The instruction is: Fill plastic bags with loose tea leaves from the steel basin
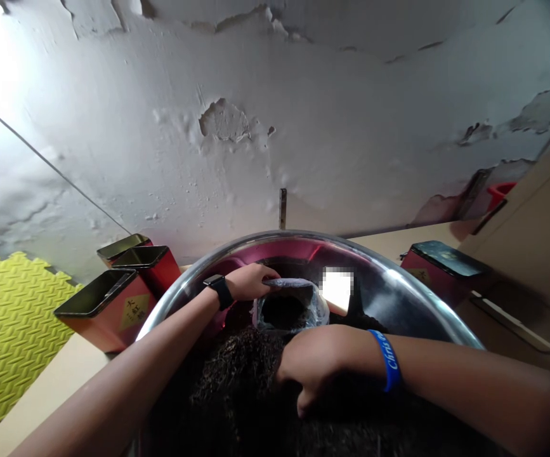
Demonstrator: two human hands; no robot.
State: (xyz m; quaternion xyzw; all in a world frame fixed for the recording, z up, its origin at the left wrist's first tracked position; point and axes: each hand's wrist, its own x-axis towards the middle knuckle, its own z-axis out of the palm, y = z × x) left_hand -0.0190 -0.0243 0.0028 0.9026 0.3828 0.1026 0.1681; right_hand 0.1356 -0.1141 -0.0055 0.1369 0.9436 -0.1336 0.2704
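A wide steel basin [398, 279] in front of me holds a heap of dark loose tea leaves [236, 387]. My left hand [250, 281], with a black watch on its wrist, grips the far rim of a clear plastic bag [320, 311] that stands open inside the basin with dark tea in it. My right hand [320, 365], wearing a blue wristband, is curled knuckles-up in the tea heap just below the bag's mouth; what its fingers hold is hidden.
Three open red tins [113, 308] with black rims stand at the left of the basin, and a closed red tin [439, 266] at the right. Cardboard boxes [536, 235] rise at the right. A yellow foam mat [8, 324] covers the floor at left. A peeling white wall stands behind.
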